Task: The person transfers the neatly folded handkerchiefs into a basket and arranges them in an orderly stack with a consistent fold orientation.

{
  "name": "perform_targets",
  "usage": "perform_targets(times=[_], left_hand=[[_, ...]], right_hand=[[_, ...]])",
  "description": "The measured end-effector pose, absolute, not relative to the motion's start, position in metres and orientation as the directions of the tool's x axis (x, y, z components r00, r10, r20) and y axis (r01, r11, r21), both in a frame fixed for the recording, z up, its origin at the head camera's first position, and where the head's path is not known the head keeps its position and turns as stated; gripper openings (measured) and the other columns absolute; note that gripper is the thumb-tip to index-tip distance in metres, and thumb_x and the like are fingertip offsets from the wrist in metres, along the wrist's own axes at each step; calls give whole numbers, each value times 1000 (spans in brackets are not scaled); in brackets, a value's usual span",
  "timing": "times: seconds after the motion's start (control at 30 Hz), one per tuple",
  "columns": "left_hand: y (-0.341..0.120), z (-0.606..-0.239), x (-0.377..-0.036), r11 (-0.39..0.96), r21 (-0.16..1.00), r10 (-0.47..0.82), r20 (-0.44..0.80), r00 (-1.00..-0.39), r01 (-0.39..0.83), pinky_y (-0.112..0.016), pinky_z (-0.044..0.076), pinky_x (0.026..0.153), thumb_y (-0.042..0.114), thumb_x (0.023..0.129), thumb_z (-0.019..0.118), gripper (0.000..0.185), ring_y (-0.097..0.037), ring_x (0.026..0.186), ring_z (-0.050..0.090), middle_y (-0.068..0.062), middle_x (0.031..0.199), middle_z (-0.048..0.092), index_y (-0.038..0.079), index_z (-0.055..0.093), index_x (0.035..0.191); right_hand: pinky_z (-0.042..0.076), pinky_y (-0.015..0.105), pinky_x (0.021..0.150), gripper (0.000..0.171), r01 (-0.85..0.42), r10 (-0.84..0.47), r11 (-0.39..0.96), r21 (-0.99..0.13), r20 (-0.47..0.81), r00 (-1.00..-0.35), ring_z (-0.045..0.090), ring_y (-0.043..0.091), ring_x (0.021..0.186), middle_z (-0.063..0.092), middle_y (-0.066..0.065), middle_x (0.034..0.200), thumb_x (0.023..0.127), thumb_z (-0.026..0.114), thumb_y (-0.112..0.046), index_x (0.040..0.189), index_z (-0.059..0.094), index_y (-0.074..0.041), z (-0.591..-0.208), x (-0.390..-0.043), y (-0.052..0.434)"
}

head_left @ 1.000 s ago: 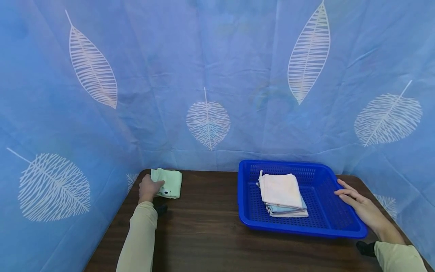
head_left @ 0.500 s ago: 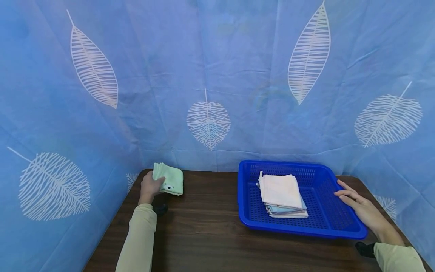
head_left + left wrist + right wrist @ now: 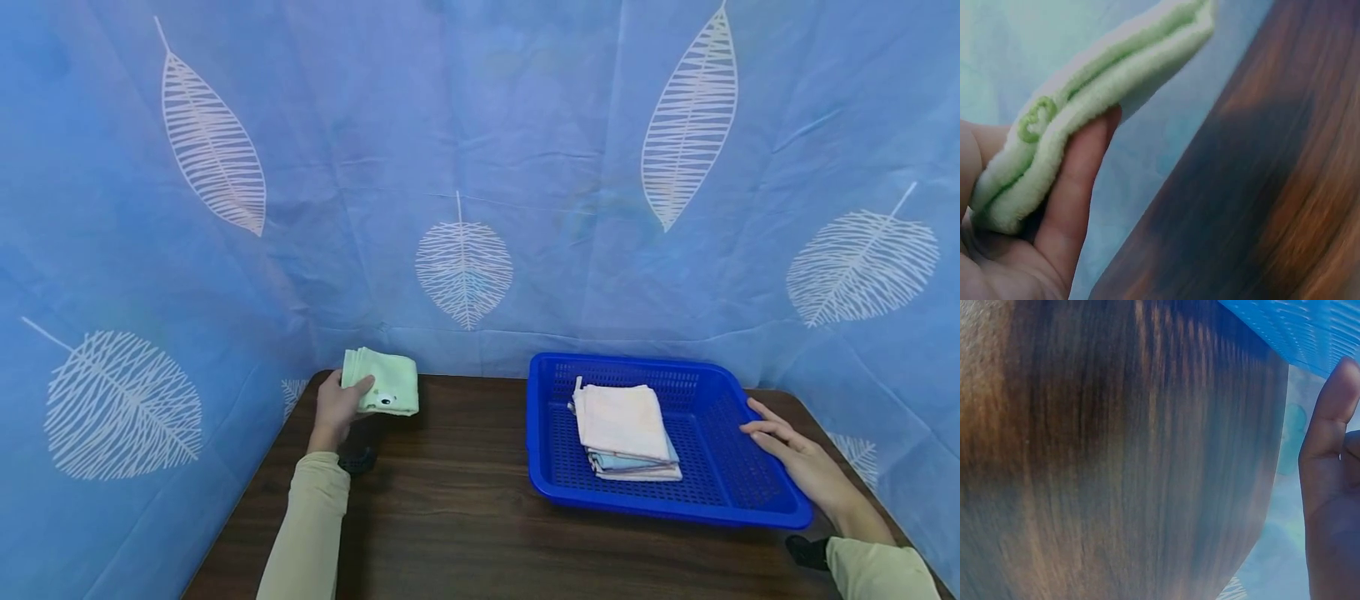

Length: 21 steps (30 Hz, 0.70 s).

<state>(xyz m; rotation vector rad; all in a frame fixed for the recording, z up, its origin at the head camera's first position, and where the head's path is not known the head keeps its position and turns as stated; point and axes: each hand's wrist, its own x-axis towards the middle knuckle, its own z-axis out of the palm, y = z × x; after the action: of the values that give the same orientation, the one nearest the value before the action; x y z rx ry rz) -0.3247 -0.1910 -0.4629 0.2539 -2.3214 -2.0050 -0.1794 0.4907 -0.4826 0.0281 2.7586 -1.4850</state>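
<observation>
My left hand (image 3: 336, 408) pinches a folded pale green towel (image 3: 390, 379) at its left edge, with the thumb on top and fingers beneath. An eye-like print shows on the towel, and its layered edge and a stitched loop (image 3: 1037, 119) appear in the left wrist view. The towel is raised over the table's back left. My right hand (image 3: 802, 462) rests on the right rim of a blue plastic basket (image 3: 701, 442), its fingers loosely extended. Inside the basket lies a stack of folded cloths, a white towel (image 3: 621, 419) on top and a light blue one (image 3: 611, 460) below.
The dark wooden table (image 3: 450, 517) stretches between the left hand and the basket. A blue curtain (image 3: 465, 142) with white leaf prints hangs behind the table and along both sides. Black straps (image 3: 808, 550) circle both wrists.
My left hand has lifted the green towel and shifted it slightly to the right and away. The right hand, the basket and its stack stay put.
</observation>
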Motion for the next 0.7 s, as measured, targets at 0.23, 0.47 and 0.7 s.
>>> perform_targets(times=[0.23, 0.47, 0.7], left_hand=[[-183, -457, -324, 52, 991, -147, -111, -983, -120, -41, 63, 85, 33, 100, 66, 61, -8, 79, 70, -7, 112, 61, 9, 42, 151], [-178, -450, -321, 56, 989, -122, -129, -984, -136, -30, 60, 80, 39, 99, 66, 60, -10, 89, 69, -6, 120, 61, 13, 45, 149], [-177, -441, -316, -30, 993, -70, -113, -991, -111, -28, 61, 81, 37, 100, 65, 60, -8, 93, 70, -4, 122, 61, 15, 42, 151]], right_hand=[[10, 83, 105, 59, 10, 15, 547, -837, -2, -1000, -19, 21, 158, 4, -44, 157, 109, 40, -48, 148, 48, -4, -484, -178, 492], [9, 84, 105, 58, -1, 9, 543, -840, 7, -1000, -14, -6, 153, 7, -45, 155, 109, 40, -48, 147, 49, -4, -484, -178, 492], [9, 84, 106, 56, 1, -2, 529, -849, -3, -1000, -18, 17, 159, 5, -45, 156, 109, 40, -46, 148, 47, -5, -485, -178, 491]])
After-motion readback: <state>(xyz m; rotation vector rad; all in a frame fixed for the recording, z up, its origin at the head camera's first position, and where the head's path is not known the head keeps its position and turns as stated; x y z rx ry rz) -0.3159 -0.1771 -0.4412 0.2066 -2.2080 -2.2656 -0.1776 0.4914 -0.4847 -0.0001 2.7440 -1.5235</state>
